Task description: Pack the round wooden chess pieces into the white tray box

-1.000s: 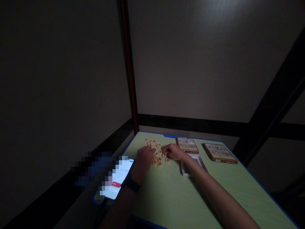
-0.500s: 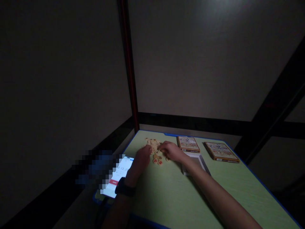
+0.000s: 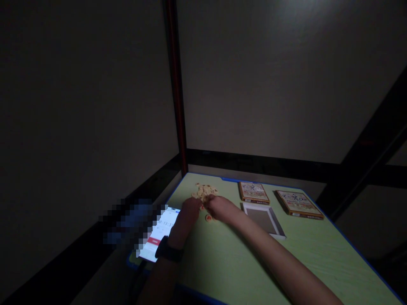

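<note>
A heap of small round wooden game pieces (image 3: 204, 191) with red markings lies near the far left corner of a green table (image 3: 229, 258). My left hand (image 3: 187, 210) and my right hand (image 3: 216, 206) rest side by side on the near edge of that heap, fingers curled down onto the pieces. Two loose pieces (image 3: 210, 218) show just below my right hand. What the fingers enclose is hidden in the dim light. A dark watch (image 3: 168, 250) sits on my left wrist.
A lit phone (image 3: 160, 231) lies at the table's left edge. An open shallow box tray (image 3: 263, 220) sits right of my right forearm. Two flat printed box lids (image 3: 253, 192) (image 3: 299, 203) lie along the far edge. A dark red post (image 3: 178, 93) rises behind the table.
Both hands have slid together toward the left and nearer me, gathering pieces. My right hand moved off the box tray side, so the tray now shows fully.
</note>
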The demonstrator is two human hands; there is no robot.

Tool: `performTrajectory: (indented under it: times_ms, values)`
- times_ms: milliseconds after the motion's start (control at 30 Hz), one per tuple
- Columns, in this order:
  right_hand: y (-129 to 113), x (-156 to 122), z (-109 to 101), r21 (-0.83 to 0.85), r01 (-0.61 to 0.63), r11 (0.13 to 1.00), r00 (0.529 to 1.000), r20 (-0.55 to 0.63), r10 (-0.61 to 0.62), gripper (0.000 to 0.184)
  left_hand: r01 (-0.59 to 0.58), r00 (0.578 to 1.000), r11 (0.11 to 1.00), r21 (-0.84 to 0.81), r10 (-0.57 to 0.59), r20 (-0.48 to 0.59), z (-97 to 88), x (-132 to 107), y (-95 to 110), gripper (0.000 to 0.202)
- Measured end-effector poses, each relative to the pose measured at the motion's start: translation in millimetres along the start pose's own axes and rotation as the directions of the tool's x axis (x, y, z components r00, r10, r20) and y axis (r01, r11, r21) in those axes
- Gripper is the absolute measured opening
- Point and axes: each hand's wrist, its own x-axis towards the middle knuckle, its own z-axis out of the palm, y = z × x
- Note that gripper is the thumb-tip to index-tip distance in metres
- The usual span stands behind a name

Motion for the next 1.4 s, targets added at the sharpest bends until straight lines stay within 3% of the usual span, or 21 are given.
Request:
performTrajectory:
  times_ms: [67,267,400,600,933,1100,1400]
  values:
    - [-2,-1,1,0.002,-0.023,1.0,1.0,0.002,0.023,0.028,0.003,1.0,1.0,-0.01,-0.003,0.014,-2.2,-4,3,0.033]
    - [7,-3,-1,0.132,-0.062,0.989,0.998,-0.016,0.065,0.031,0.005,0.997,1.0,-0.014,-0.006,-0.079,4.0,-15,9,0.032]
    - [21,-1,1,0.286,-0.064,0.956,0.997,-0.032,0.077,0.033,-0.015,0.998,0.998,0.061,0.019,-0.057,7.7,-12,9,0.032]
    - [36,2,12,0.39,-0.059,0.919,0.995,-0.048,0.085,0.025,0.056,0.996,0.994,0.099,-0.049,-0.07,0.1,-7,13,0.032]
    - [29,11,-1,0.207,-0.037,0.978,0.989,-0.131,0.065,0.031,0.005,0.998,0.995,0.1,0.0,-0.056,3.8,-10,10,0.033]
    - [18,24,0,0.066,-0.033,0.997,0.995,-0.09,0.039,0.03,-0.025,0.998,0.997,0.069,0.03,-0.063,-2.8,-10,12,0.032]
    - [16,30,9,0.089,-0.054,0.995,0.996,-0.071,0.06,0.031,-0.049,0.997,0.994,0.096,0.054,-0.059,-7.4,-10,21,0.025]
